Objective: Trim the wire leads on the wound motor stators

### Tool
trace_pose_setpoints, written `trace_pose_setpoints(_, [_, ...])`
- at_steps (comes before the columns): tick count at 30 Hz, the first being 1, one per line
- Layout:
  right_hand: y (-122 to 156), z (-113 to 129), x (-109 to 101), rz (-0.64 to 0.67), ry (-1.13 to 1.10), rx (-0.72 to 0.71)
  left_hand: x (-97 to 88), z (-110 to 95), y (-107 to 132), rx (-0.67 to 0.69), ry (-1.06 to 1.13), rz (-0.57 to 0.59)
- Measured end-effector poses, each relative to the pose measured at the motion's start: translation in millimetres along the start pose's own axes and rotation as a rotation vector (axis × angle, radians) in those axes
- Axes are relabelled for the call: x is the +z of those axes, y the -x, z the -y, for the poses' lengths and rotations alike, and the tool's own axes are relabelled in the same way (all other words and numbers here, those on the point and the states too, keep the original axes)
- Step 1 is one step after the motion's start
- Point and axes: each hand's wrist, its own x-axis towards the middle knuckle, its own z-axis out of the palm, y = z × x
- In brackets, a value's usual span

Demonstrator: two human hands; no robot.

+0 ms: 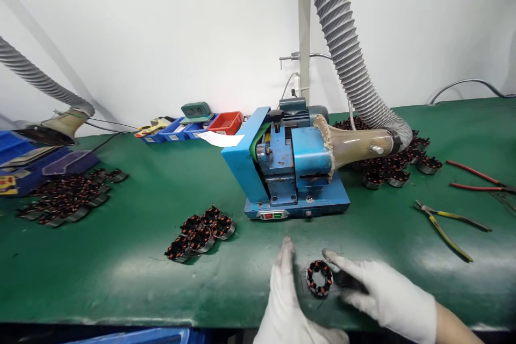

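Observation:
A ring-shaped motor stator (309, 278) with copper windings and black insulation lies flat on the green bench top (141, 285). Thin loose wires stick out around it. To its left, my left hand (284, 295) in a white glove rests with fingers stretched forward, apart from the stator. On the other side, my right hand (371, 282), gloved too, has its thumb and forefinger spread near the stator's right edge. Nothing shows in either hand. Smudges darken the fingertips of both gloves.
Ahead stands a blue motor-driven machine (282, 172) with a grey extraction hose (342, 27). Stators lie in a small group (201, 234), a left pile (72, 199) and a right pile (397, 174). Yellow-handled pliers (433, 212) and red-handled pliers (479, 177) lie right. Bins (226, 122) line the wall.

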Motion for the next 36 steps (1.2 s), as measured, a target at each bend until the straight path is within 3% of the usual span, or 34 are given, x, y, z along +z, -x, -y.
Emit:
trace_pose_setpoints(2, [-9.8,7.5,4.0,0.109,0.019,0.029,7.8,-7.1,-7.6,0.08,0.004,0.037])
trace_pose_setpoints(4, [-16.7,9.7,4.2,0.159,-0.034,0.062,13.7,-10.9,-18.7,0.131,0.045,0.171])
trace_pose_setpoints(8, [-17.4,3.0,8.3,0.121,-0.162,0.056,14.1,-13.2,-36.4,0.029,0.059,0.385])
trace_pose_setpoints(14, [-10.6,-1.5,29.5,-0.116,-0.234,0.135,7.8,-19.1,-40.4,0.043,0.003,0.419])
trace_pose_setpoints(18, [-13.3,3.9,27.2,-0.132,-0.487,0.24,7.7,-19.8,-40.9,0.078,-0.095,0.454])
trace_pose_setpoints(22, [-15.8,3.3,26.5,-0.032,-0.876,0.396,13.7,-16.0,-36.4,0.101,-0.139,0.395])
trace_pose_setpoints(29, [-13.3,-5.2,22.0,-0.046,-1.002,0.488,26.9,-16.8,-30.9,0.135,-0.017,0.202])
trace_pose_setpoints(31, [-9.0,-9.6,13.9,-0.154,-1.006,0.511,27.2,-18.1,-30.8,0.132,-0.01,0.183])
trace_pose_setpoints(33, [-2.7,-14.1,7.5,-0.346,-0.952,0.504,27.1,-18.6,-30.5,0.13,-0.013,0.168])
trace_pose_setpoints(36, [7.2,-17.7,9.2,-0.585,-0.678,0.416,28.0,-18.0,-30.0,0.13,-0.025,0.149])
